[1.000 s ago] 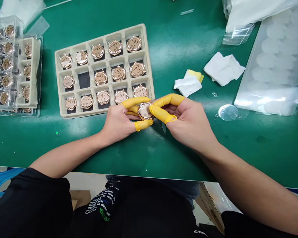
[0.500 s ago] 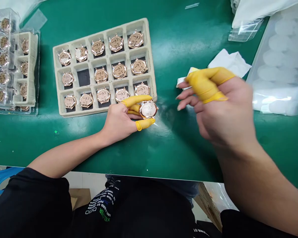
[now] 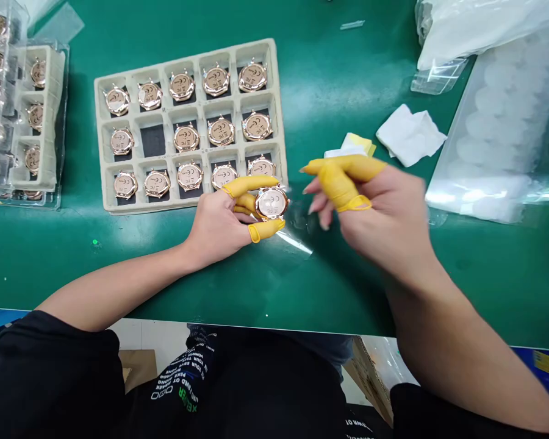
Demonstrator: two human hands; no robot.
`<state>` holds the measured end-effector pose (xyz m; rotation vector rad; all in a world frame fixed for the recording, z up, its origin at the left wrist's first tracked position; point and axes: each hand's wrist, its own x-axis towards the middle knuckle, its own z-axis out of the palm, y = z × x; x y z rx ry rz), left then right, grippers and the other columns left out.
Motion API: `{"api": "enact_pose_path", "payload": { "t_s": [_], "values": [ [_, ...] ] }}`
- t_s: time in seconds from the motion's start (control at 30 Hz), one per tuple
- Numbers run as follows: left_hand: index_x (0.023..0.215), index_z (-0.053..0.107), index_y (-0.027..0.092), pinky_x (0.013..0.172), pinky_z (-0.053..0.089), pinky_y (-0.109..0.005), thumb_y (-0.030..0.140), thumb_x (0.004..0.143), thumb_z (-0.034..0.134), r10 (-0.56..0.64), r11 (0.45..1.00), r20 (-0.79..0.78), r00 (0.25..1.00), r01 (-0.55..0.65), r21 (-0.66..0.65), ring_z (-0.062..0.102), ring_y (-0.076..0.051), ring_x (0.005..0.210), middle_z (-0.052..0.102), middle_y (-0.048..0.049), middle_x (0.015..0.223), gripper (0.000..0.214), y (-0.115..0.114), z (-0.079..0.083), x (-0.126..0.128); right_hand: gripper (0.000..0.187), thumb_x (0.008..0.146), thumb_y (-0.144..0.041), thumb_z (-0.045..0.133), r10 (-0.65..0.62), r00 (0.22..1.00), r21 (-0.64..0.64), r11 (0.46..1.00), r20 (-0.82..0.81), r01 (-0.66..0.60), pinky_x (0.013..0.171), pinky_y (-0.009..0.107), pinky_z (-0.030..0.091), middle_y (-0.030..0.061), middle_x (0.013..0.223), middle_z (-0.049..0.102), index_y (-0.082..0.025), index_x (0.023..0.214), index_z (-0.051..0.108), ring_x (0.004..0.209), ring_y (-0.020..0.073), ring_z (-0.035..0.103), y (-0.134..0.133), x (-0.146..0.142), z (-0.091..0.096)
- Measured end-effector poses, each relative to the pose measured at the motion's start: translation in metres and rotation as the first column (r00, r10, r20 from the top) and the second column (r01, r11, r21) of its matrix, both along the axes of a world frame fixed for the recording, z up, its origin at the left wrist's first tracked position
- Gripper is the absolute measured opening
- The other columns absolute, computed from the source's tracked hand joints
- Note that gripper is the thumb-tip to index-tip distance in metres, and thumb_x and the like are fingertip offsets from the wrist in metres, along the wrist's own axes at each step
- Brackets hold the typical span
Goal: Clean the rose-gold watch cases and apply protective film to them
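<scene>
My left hand [image 3: 222, 224] rests on the green table, closed on a rose-gold watch case [image 3: 271, 203] held between thumb and fingers in yellow finger cots. The case faces up, just off the near right corner of a beige tray [image 3: 280, 110]. This tray holds several similar watch cases [image 3: 221, 131] and has one empty cell [image 3: 153, 141]. My right hand [image 3: 379, 216] hovers to the right of the case, slightly blurred. Its cotted thumb is pressed against the cotted forefinger, and I cannot see anything between them. A clear film [image 3: 298, 241] lies on the table under the hands.
Clear stacked trays of watch cases [image 3: 13, 110] stand at the far left. A white cloth [image 3: 410, 137] and a small yellow-and-white folded piece [image 3: 357, 146] lie right of the tray. A plastic bag of round clear discs [image 3: 498, 128] fills the right side.
My right hand let go of the watch case, swung right toward the cloth, and has come back down and left toward the case. My left hand has kept the case in place.
</scene>
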<state>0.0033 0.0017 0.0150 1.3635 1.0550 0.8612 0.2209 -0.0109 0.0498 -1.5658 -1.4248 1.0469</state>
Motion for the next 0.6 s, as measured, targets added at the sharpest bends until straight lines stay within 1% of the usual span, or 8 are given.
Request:
{"api": "enact_pose_path", "payload": {
  "t_s": [0.07, 0.13, 0.2, 0.27, 0.37, 0.47, 0.53, 0.6],
  "values": [
    [0.122, 0.078, 0.02, 0.073, 0.069, -0.023, 0.024, 0.068, 0.093, -0.005, 1.0, -0.015, 1.0, 0.005, -0.02, 0.077, -0.013, 0.075, 0.082, -0.0004, 0.088, 0.056, 0.0, 0.0, 0.0, 0.018, 0.099, -0.037, 0.065, -0.162, 0.96, 0.228, 0.968, 0.227, 0.11, 0.077, 0.045, 0.053, 0.0116, 0.096, 0.071, -0.024, 0.101, 0.078, 0.084, 0.0266, 0.067, 0.006, 0.015, -0.002],
    [0.123, 0.078, 0.02, 0.073, 0.07, -0.024, 0.024, 0.068, 0.093, -0.013, 1.0, -0.009, 1.0, 0.012, -0.028, 0.077, -0.014, 0.075, 0.081, -0.0005, 0.087, 0.057, 0.0, 0.0, -0.001, 0.024, 0.093, -0.032, 0.073, -0.268, 0.858, 0.324, 0.938, 0.438, 0.127, 0.092, 0.053, 0.051, 0.0169, 0.109, 0.071, -0.021, 0.112, 0.08, 0.102, 0.0343, 0.067, 0.017, 0.033, -0.007],
    [0.124, 0.078, 0.02, 0.072, 0.069, -0.024, 0.025, 0.068, 0.093, -0.018, 1.0, -0.002, 1.0, 0.018, -0.024, 0.076, -0.014, 0.073, 0.081, -0.0008, 0.088, 0.058, 0.0, -0.001, -0.001, 0.042, 0.083, -0.026, 0.084, -0.22, 0.769, 0.217, 0.97, 0.6, 0.108, 0.1, 0.057, 0.047, 0.0211, 0.118, 0.07, -0.018, 0.124, 0.079, 0.114, 0.0399, 0.064, 0.029, 0.048, -0.014],
    [0.124, 0.078, 0.02, 0.071, 0.069, -0.024, 0.025, 0.068, 0.093, -0.022, 0.999, 0.003, 1.0, 0.022, -0.025, 0.076, -0.013, 0.073, 0.081, -0.001, 0.088, 0.058, 0.0, -0.002, -0.001, 0.05, 0.076, -0.021, 0.09, -0.152, 0.737, 0.093, 0.988, 0.659, 0.121, 0.099, 0.057, 0.045, 0.0216, 0.118, 0.071, -0.017, 0.125, 0.08, 0.113, 0.0391, 0.063, 0.041, 0.056, -0.02],
    [0.125, 0.078, 0.02, 0.071, 0.069, -0.023, 0.025, 0.067, 0.093, -0.017, 1.0, 0.01, 1.0, 0.017, -0.018, 0.076, -0.013, 0.074, 0.08, -0.0004, 0.087, 0.059, 0.0, -0.002, 0.0, 0.047, 0.064, -0.022, 0.098, -0.155, 0.794, 0.003, 0.982, 0.587, 0.19, 0.089, 0.052, 0.049, 0.016, 0.106, 0.074, -0.017, 0.108, 0.081, 0.094, 0.0279, 0.064, 0.054, 0.058, -0.024],
    [0.124, 0.079, 0.02, 0.07, 0.067, -0.021, 0.025, 0.066, 0.094, -0.01, 1.0, 0.001, 1.0, 0.01, -0.015, 0.074, -0.012, 0.071, 0.079, 0.0003, 0.085, 0.061, 0.001, -0.001, 0.0, 0.046, 0.053, -0.032, 0.105, -0.276, 0.88, -0.037, 0.949, 0.387, 0.314, 0.075, 0.044, 0.052, 0.0089, 0.088, 0.073, -0.018, 0.084, 0.074, 0.076, 0.0182, 0.061, 0.056, 0.059, -0.018],
    [0.124, 0.079, 0.02, 0.07, 0.067, -0.02, 0.024, 0.066, 0.094, -0.012, 0.999, -0.007, 1.0, 0.012, -0.036, 0.073, -0.011, 0.071, 0.079, 0.0004, 0.085, 0.061, 0.0, 0.0, 0.0, 0.051, 0.052, -0.043, 0.106, -0.308, 0.913, -0.034, 0.944, 0.269, 0.328, 0.074, 0.044, 0.055, 0.0067, 0.083, 0.073, -0.019, 0.082, 0.073, 0.076, 0.0188, 0.066, 0.051, 0.063, -0.01],
    [0.124, 0.079, 0.02, 0.07, 0.066, -0.02, 0.024, 0.066, 0.093, -0.014, 0.998, -0.01, 1.0, 0.013, -0.056, 0.073, -0.011, 0.072, 0.078, 0.0003, 0.085, 0.06, 0.0, 0.001, 0.0, 0.058, 0.053, -0.052, 0.105, -0.282, 0.942, 0.004, 0.958, 0.182, 0.286, 0.081, 0.047, 0.059, 0.0075, 0.087, 0.077, -0.018, 0.092, 0.077, 0.087, 0.0242, 0.073, 0.044, 0.069, -0.003]
  ]
}}
